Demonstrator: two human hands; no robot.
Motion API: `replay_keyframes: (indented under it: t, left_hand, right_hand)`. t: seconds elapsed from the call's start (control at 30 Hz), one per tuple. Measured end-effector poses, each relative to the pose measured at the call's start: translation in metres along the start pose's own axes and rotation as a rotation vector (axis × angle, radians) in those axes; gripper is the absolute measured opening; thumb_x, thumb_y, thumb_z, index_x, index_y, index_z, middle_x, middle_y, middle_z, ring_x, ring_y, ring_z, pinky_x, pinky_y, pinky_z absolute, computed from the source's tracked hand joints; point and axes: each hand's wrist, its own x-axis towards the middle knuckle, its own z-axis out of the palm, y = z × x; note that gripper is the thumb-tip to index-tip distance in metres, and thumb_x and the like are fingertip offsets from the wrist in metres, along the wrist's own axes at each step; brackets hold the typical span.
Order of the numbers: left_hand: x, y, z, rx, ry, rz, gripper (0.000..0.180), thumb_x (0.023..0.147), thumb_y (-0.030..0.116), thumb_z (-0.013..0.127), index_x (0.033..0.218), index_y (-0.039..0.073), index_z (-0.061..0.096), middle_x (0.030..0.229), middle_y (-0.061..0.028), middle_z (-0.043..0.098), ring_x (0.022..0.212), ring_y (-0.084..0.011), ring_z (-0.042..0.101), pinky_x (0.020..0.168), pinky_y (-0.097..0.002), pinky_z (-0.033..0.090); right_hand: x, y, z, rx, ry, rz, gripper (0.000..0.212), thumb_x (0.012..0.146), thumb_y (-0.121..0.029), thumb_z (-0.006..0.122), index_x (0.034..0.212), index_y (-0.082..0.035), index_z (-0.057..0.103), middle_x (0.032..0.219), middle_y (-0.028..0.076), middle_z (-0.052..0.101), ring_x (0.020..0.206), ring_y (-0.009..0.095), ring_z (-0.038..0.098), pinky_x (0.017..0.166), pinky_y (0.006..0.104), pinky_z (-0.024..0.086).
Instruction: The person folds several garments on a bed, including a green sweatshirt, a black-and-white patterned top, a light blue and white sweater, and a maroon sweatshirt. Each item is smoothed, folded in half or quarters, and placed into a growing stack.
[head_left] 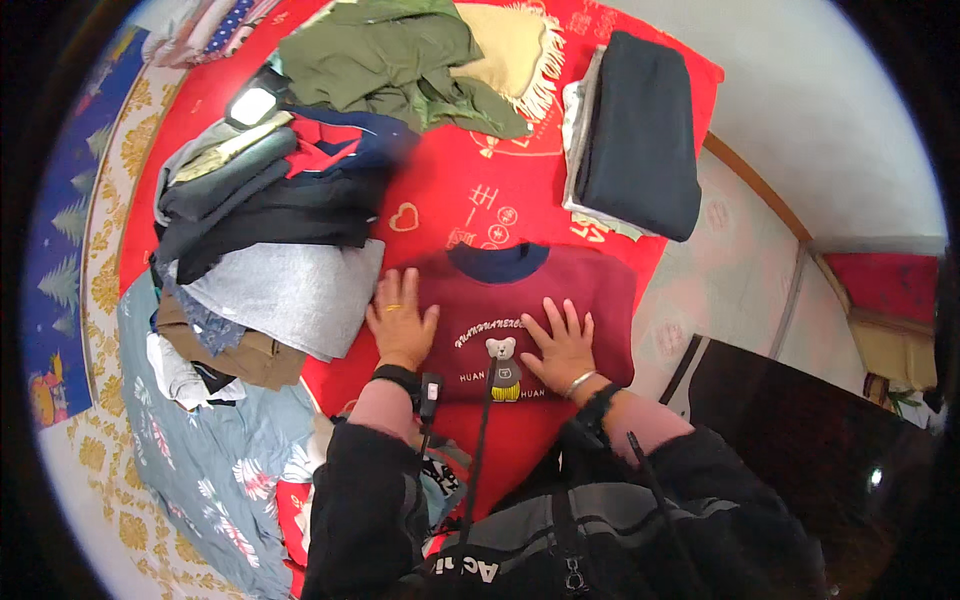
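Note:
A folded maroon sweatshirt (590, 275) with a navy collar and a bear print lies flat in front of me on a red bedspread (430, 190). My left hand (402, 325) rests at its left edge, fingers spread. Flat on the right part of the sweatshirt lies my right hand (562, 348), its fingers apart too. Neither hand grips anything. One of my jacket's dark drawstrings hangs across the lower part of the print.
Left of the sweatshirt is a loose heap of clothes (285, 290). A neat folded stack (640, 135) stands at the far right. An olive jacket (375, 60) lies at the back. Beyond the right edge is a dark glossy surface (770, 430).

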Motion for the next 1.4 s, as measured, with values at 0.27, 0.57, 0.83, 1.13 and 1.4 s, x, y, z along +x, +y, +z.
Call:
replay_keyframes:
  t: [0.27,0.57,0.83,1.13,1.4]
  left_hand:
    - [-0.042,-0.047,0.003,-0.723,-0.219,-0.653,0.075,0.077,0.035,0.071,0.128,-0.010,0.040,0.121,-0.0261,0.054,0.111,-0.0355,0.054,0.094,-0.0427,0.043]
    - [-0.044,-0.032,-0.090,-1.434,-0.367,-0.487,0.042,0.085,0.021,0.066,0.116,-0.005,0.056,0.106,-0.0117,0.064,0.091,-0.0194,0.062,0.083,-0.0322,0.050]
    - [-0.223,-0.087,-0.247,-1.797,0.229,-0.406,0.038,0.089,0.018,0.059,0.122,0.000,0.052,0.113,-0.0112,0.062,0.098,-0.0217,0.062,0.089,-0.0351,0.049]
    - [-0.501,-0.158,-0.270,-1.772,0.715,-0.773,0.043,0.088,0.022,0.062,0.124,0.001,0.050,0.114,-0.0110,0.061,0.101,-0.0231,0.061,0.087,-0.0377,0.050]
    - [-0.578,-0.184,-0.123,-0.807,0.287,-1.391,0.063,0.083,0.047,0.064,0.108,-0.010,0.060,0.108,-0.0204,0.064,0.102,-0.0258,0.060,0.089,-0.0362,0.044]
  right_hand:
    - [-0.045,0.095,-0.022,0.975,0.023,0.898,0.059,0.079,-0.025,0.071,0.124,0.005,0.047,0.125,0.020,0.052,0.115,0.032,0.051,0.099,0.0396,0.039]
    - [-0.019,0.090,-0.103,1.616,-0.239,0.737,0.043,0.083,-0.016,0.066,0.121,-0.002,0.051,0.111,0.010,0.061,0.098,0.023,0.061,0.087,0.0374,0.049]
    - [0.028,-0.053,-0.215,1.690,-0.571,0.161,0.042,0.086,-0.012,0.060,0.126,-0.003,0.048,0.117,0.010,0.059,0.103,0.023,0.060,0.087,0.0385,0.051]
    - [-0.026,-0.278,-0.154,1.525,-1.038,-0.073,0.037,0.087,-0.011,0.058,0.123,-0.005,0.052,0.114,0.010,0.061,0.100,0.022,0.061,0.088,0.0361,0.049]
    - [-0.068,-0.270,-0.037,0.904,-0.984,0.099,0.042,0.086,-0.020,0.063,0.119,0.005,0.055,0.110,0.014,0.063,0.095,0.023,0.062,0.085,0.0331,0.048]
